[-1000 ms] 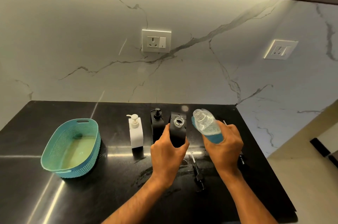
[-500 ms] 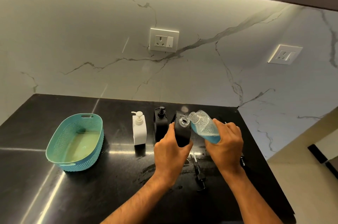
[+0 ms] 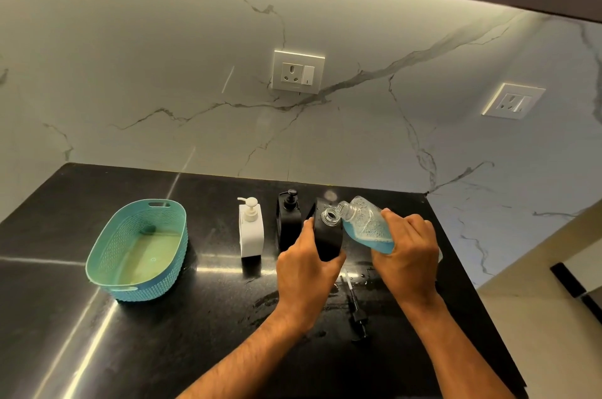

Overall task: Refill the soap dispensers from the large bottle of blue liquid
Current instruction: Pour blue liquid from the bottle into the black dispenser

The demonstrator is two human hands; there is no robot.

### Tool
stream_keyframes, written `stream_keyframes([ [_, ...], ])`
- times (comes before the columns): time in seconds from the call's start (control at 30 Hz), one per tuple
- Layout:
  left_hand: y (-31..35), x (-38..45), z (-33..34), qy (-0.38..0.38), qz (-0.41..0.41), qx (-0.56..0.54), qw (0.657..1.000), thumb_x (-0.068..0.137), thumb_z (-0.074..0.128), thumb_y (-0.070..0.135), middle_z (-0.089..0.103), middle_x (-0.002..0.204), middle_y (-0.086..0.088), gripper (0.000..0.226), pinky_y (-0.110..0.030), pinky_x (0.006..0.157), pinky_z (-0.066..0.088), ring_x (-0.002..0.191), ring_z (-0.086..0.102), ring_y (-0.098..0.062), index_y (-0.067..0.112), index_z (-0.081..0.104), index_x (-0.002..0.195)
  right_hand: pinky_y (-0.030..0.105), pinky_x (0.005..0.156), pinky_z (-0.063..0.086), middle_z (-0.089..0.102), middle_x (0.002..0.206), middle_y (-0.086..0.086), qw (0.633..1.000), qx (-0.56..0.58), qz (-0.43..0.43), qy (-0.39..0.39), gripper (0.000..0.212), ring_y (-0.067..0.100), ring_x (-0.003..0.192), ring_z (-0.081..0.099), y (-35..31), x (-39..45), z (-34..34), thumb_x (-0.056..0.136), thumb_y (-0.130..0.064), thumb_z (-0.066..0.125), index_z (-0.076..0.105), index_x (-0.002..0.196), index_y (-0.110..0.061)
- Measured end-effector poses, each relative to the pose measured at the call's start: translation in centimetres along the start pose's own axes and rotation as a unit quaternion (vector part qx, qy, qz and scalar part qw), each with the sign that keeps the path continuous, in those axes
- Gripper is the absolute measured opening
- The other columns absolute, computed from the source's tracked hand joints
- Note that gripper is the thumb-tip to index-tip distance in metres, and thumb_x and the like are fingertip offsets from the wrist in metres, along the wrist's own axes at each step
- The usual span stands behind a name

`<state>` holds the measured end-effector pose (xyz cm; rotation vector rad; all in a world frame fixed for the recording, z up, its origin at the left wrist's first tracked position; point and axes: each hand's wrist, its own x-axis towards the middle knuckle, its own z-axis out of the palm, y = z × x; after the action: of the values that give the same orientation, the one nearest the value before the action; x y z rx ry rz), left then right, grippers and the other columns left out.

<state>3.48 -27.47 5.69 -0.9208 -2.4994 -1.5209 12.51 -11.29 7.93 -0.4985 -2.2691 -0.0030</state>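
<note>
Center-right of frame: my left hand (image 3: 308, 271) fingers clamp the open black dispenser (image 3: 327, 235), right hand (image 3: 405, 255) fingers wrap the blue-liquid bottle (image 3: 366, 226), tilted, mouth at its neck. No stream visible yet. White dispenser (image 3: 250, 229) and 2nd black dispenser (image 3: 289, 222) stand capped on desk (image 3: 195, 317), fill unknown.

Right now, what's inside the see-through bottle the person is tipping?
The clear bottle in the right hand holds bubbly blue liquid pooled at its lower end; its neck looks empty. The fingers cover the bottom, so that part is hidden.

i count 3 soap dispensers (image 3: 250, 229) (image 3: 289, 222) (image 3: 327, 235), 1 bottle of blue liquid (image 3: 366, 226), 1 teal basket (image 3: 107, 255), 1 loose pump (image 3: 356, 314), 2 wall sockets (image 3: 298, 72) (image 3: 513, 101).
</note>
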Motion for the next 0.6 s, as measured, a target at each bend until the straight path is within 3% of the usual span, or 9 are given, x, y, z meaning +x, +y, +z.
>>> stream_keyframes([
  [0.4, 0.15, -0.11, -0.03, -0.006, -0.010, -0.013, 1.000, 0.080, 0.082, 0.041, 0.073, 0.107, 0.008, 0.068, 0.008, 0.069, 0.038, 0.092, 0.071, -0.008, 0.020, 0.053, 0.138, 0.030, 0.064, 0.046, 0.072, 0.102, 0.014, 0.998, -0.034, -0.044, 0.005, 0.068, 0.026, 0.085, 0.062, 0.00, 0.77, -0.69, 0.060, -0.017, 0.097, 0.069, 0.119, 0.003],
  [0.6, -0.14, -0.16, 0.27, -0.010, -0.009, -0.011, 1.000, 0.083, 0.080, 0.042, 0.072, 0.113, 0.005, 0.070, -0.010, 0.079, 0.055, 0.096, 0.071, -0.010, 0.018, 0.051, 0.142, 0.034, 0.064, 0.049, 0.072, 0.103, 0.013, 0.997, -0.048, -0.058, -0.002, 0.070, 0.025, 0.087, 0.060, 0.30, 0.95, -0.77, 0.059, -0.016, 0.097, 0.068, 0.121, 0.001],
])
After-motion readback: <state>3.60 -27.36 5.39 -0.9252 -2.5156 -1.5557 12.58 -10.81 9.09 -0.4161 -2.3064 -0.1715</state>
